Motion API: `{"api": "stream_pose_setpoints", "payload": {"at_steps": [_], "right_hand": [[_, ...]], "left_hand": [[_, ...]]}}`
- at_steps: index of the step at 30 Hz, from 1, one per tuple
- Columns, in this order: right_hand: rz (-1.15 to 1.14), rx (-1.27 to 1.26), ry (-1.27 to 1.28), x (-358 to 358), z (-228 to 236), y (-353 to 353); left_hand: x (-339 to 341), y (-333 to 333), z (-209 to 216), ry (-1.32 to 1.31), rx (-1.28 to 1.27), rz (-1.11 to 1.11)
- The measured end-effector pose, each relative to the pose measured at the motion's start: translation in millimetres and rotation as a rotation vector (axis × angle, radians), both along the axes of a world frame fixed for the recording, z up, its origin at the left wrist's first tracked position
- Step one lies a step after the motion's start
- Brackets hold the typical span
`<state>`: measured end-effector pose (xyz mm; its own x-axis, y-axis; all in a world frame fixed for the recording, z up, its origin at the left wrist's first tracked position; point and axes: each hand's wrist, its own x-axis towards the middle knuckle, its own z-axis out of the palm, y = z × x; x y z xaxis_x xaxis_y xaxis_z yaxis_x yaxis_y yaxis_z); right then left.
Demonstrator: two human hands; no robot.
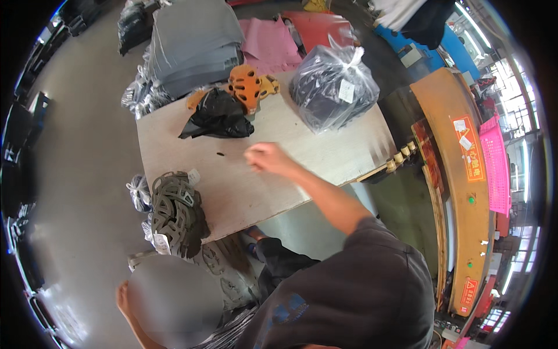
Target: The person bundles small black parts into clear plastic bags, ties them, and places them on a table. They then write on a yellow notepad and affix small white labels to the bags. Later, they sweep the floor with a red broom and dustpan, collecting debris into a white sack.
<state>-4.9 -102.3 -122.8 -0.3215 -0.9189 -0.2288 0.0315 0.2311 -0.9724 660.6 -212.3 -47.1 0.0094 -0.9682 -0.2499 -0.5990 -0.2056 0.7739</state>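
Note:
My right hand is over the pale tabletop, slightly smeared by motion. Its fingers are curled together, and what they hold, if anything, is too small to see. A small dark piece lies on the table just left of it. At the lower left my left hand has curled fingers beside a large round blurred patch, which hides what it grips. Above that patch, a pile of olive-grey moulded pieces with cut-outs sits at the table's near left corner. They look like clog uppers.
A crumpled black plastic bag lies beside orange pieces with holes. A knotted clear bag of dark contents stands at the far right of the table. Grey sheets are stacked beyond. An orange machine stands right.

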Motion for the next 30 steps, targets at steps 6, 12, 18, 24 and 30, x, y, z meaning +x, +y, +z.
{"api": "stream_pose_setpoints", "payload": {"at_steps": [6,12,18,24,30], "right_hand": [[-0.696,0.055,0.262,-191,88,167],[-0.347,0.302,0.031,-205,-44,222],[-0.443,0.228,-0.025,-189,-125,235],[-0.4,0.309,-0.04,-195,-105,232],[-0.386,0.309,-0.101,-200,-109,232]], "left_hand": [[-175,160,45,0.279,0.329,0.054],[-529,155,80,0.353,0.149,-0.558],[-846,113,103,0.027,-0.44,-0.743],[-958,94,121,0.135,-0.071,-0.62],[-917,104,139,0.759,0.546,-0.565]]}}
